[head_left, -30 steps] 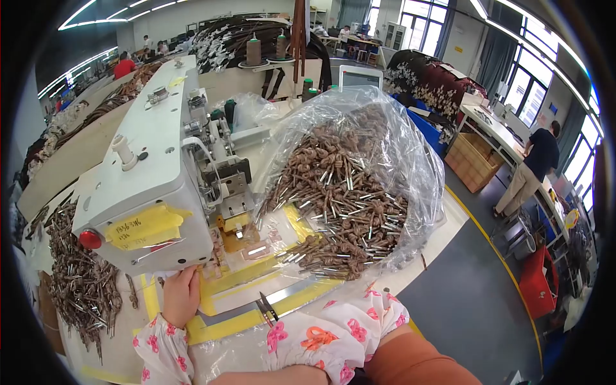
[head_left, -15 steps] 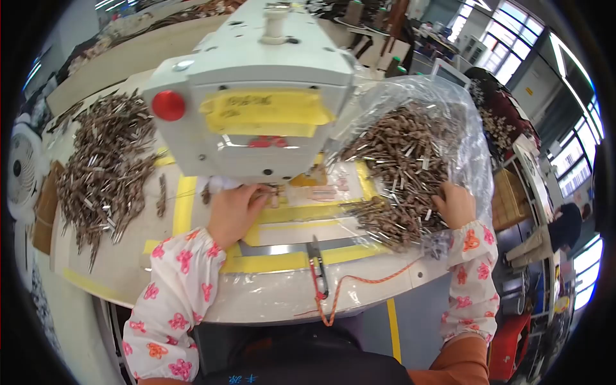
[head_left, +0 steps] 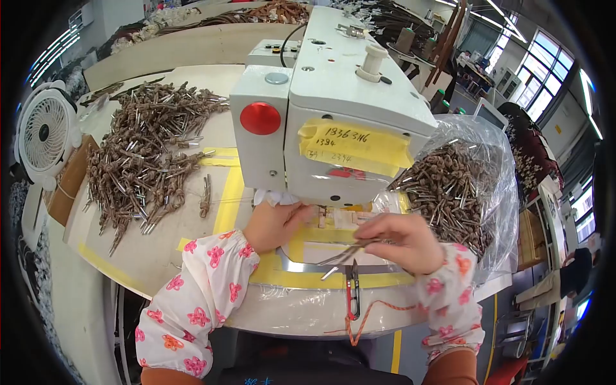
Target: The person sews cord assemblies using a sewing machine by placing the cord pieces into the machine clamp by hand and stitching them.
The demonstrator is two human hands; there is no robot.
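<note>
My right hand (head_left: 404, 240) pinches a brown cord piece (head_left: 350, 252) with silvery metal ends, held over the front of the machine bed. My left hand (head_left: 276, 224) rests by the sewing area under the white sewing machine (head_left: 353, 115), its fingers drawn together; whatever they grip is hidden. White fabric (head_left: 277, 197) shows just behind that hand. Heaped in a clear plastic bag on the right are knotted brown cords (head_left: 446, 199) with metal tips. On the left lies another pile of knotted cords (head_left: 144, 147), with a single cord (head_left: 205, 196) apart from it.
Thread snips (head_left: 353, 292) with an orange cord (head_left: 385, 305) lie at the table's front edge. Yellow tape (head_left: 231, 199) borders the machine bed. A white fan (head_left: 48, 131) stands at the far left. A person (head_left: 571, 273) is in the background at right.
My right hand has come from the bagged heap leftward to the front of the machine, now with a cord piece. My left hand stays by the sewing area. The camera view has shifted.
</note>
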